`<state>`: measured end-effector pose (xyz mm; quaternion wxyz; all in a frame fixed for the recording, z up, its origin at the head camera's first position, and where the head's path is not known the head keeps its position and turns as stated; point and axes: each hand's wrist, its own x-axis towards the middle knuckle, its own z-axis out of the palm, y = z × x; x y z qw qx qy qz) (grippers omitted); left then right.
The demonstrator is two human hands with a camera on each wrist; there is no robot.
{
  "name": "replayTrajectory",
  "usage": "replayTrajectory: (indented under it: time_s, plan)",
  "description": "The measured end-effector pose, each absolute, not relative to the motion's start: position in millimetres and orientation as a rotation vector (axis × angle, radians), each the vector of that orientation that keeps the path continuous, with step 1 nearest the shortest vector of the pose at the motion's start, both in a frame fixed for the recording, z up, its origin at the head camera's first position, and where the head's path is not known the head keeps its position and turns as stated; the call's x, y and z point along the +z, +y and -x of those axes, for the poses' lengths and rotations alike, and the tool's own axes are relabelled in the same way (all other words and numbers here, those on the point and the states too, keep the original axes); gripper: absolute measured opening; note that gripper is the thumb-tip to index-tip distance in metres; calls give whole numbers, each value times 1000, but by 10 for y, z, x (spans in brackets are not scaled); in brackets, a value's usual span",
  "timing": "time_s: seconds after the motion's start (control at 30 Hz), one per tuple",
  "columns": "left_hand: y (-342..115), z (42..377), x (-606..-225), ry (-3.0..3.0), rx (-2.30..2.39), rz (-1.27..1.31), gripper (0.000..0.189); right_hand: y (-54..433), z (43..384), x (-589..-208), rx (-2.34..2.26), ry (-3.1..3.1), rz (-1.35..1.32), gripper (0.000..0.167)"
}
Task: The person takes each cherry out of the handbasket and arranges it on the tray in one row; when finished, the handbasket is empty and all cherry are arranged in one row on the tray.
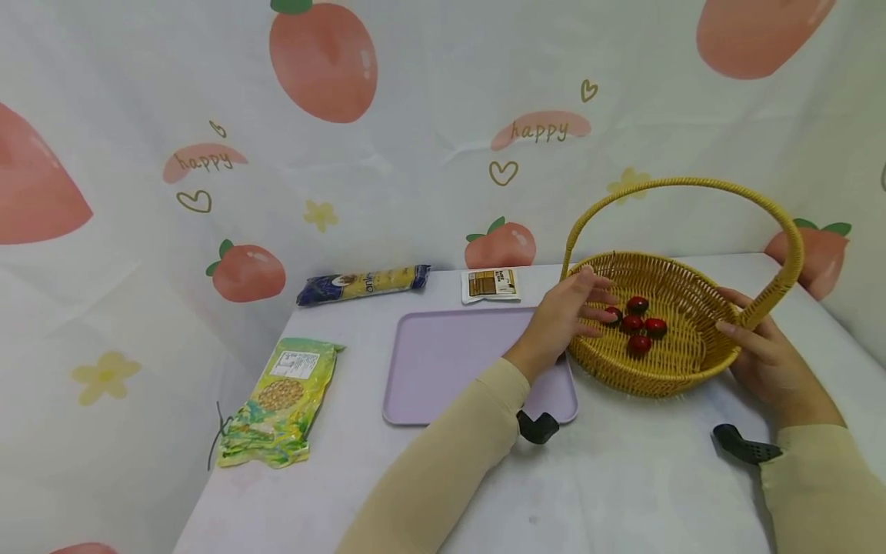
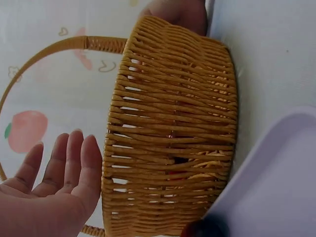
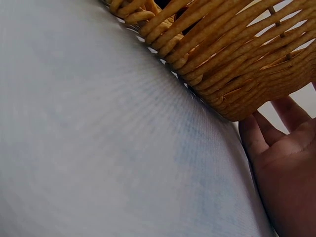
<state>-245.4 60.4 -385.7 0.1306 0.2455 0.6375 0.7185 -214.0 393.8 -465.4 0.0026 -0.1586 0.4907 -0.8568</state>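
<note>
Beige fabric sleeves (image 1: 450, 454) are cut off below. The left hand (image 1: 564, 312), fingers extended, overlaps the dark-red round fruits (image 1: 633, 324) in the round yellow wicker basket (image 1: 637, 378) on the white counter (image 1: 623, 477); the right hand (image 1: 771, 369), partly behind the handle (image 1: 793, 254), grips the basket's side.

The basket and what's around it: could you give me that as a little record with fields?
Basket: yellow wicker, arched handle
Inside: five red fruits visible
Left hand: fingers extended, at basket's left rim
Right hand: grips the basket's right side
Tray: lilac, left of the basket
Further left: green-yellow bag
Back: blue-and-yellow packet, small white packet
</note>
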Motion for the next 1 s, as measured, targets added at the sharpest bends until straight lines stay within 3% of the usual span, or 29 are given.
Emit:
replayTrajectory:
  time_s: [0.37,0.6,0.77,1.0]
  plan:
    - [1015,2706,-3784,2080,1884,-672,58,3944,2136,-4656,-2677,1569,508,54]
    - [1108,2803,-3888,2116,1636,-722,34,3909,2112,-4653,-2670,1582,495,53]
    - [1153,2858,-3888,2206,1346,-830,55,3895,2100,-4652,-2670,1609,487,54]
    - [1279,2885,-3938,2190,1181,-884,61,3915,2098,-4650,-2658,1633,481,54]
